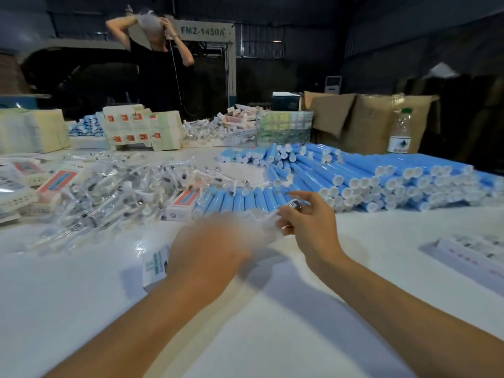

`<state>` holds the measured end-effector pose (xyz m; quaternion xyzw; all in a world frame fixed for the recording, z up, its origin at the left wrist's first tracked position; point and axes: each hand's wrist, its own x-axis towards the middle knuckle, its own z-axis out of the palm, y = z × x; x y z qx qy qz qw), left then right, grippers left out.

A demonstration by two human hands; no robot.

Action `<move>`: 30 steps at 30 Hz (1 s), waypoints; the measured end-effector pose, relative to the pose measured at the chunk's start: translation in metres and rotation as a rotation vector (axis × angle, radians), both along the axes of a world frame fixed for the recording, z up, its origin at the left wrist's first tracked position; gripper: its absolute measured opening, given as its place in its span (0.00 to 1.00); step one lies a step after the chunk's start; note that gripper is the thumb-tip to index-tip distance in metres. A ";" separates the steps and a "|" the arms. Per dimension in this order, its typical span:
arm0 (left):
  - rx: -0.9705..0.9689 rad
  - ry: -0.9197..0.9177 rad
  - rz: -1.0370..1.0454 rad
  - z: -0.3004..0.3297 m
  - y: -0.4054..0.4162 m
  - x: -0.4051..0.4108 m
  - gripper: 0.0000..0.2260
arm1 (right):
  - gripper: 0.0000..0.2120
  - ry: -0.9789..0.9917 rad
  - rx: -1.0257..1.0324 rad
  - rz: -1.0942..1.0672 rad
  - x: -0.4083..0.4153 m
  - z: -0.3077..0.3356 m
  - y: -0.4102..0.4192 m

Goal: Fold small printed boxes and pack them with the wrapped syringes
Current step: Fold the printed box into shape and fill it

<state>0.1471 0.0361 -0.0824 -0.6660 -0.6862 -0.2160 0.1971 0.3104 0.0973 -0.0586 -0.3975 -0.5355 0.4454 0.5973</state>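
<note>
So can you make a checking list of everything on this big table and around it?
Surface: white table, bare near the person.
Job's things: heap of wrapped syringes at left; printed boxes beside it; stacks of flat box blanks at the back.
Clutter: blue tubes piled at right; water bottle; cardboard cartons.
Hands: right hand pinches a wrapped syringe; left hand blurred, over a small box, grip unclear.
Cables: thin cord hanging by the other person.
Surroundings: dim workshop, machine labelled FMZ-1450A.
</note>
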 end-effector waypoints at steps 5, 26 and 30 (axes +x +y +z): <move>0.031 0.032 -0.046 -0.003 0.000 0.010 0.30 | 0.07 -0.088 -0.022 -0.067 -0.006 -0.009 -0.005; -0.041 0.005 -0.048 0.001 -0.004 0.002 0.32 | 0.10 -0.314 0.211 -0.124 0.002 -0.014 -0.011; -0.062 -0.009 -0.061 0.003 -0.007 -0.004 0.30 | 0.11 -0.305 0.157 -0.156 0.003 -0.006 -0.003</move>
